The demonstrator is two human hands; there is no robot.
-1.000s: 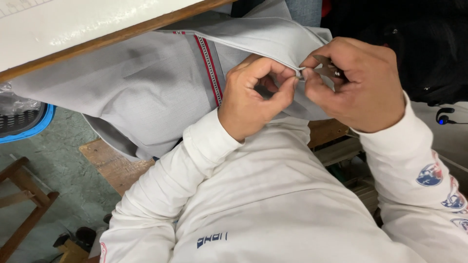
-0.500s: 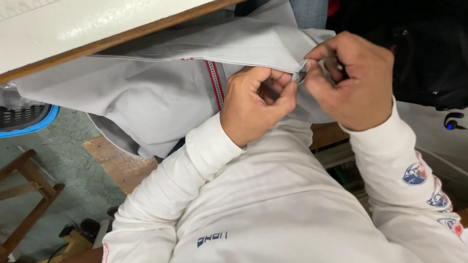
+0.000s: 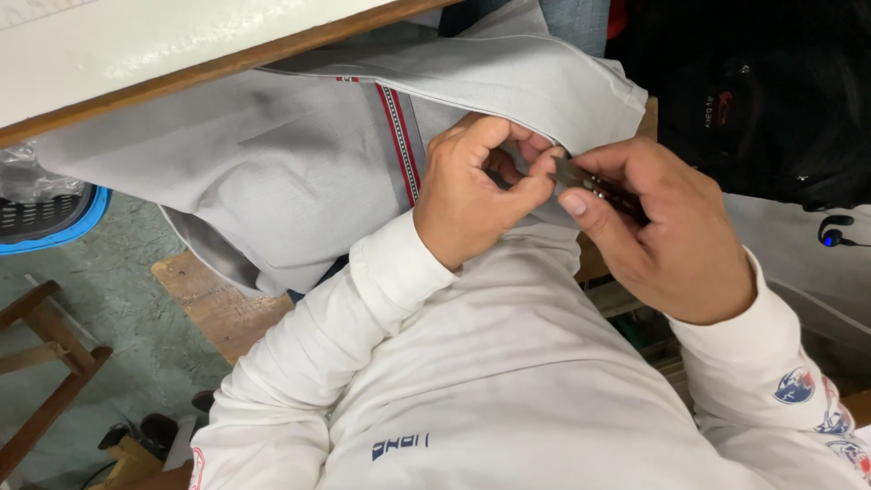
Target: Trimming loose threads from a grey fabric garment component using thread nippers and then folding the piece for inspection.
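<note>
Pinching the edge of the grey garment (image 3: 272, 172), the fingers (image 3: 531, 186) of the left hand (image 3: 472, 195) were closed narrow, thumb against forefinger, on the fabric fold. The right hand (image 3: 667, 231) met it from the other side; its thumb and forefinger were closed on a small dark metal tool (image 3: 594, 186), whose tip touched the same fold. Both hands were touching at the fingertips, held above the person's white long-sleeved shirt (image 3: 508, 381). The garment hung from the edge of the desk (image 3: 163, 50) down towards the lap, with a red-and-white patterned trim strip (image 3: 399, 136) running down it just beside the left hand. A blue-rimmed basket (image 3: 50, 222) stood on the floor at the far left, well apart. A dark bag (image 3: 771, 100) lay beyond the right hand.
</note>
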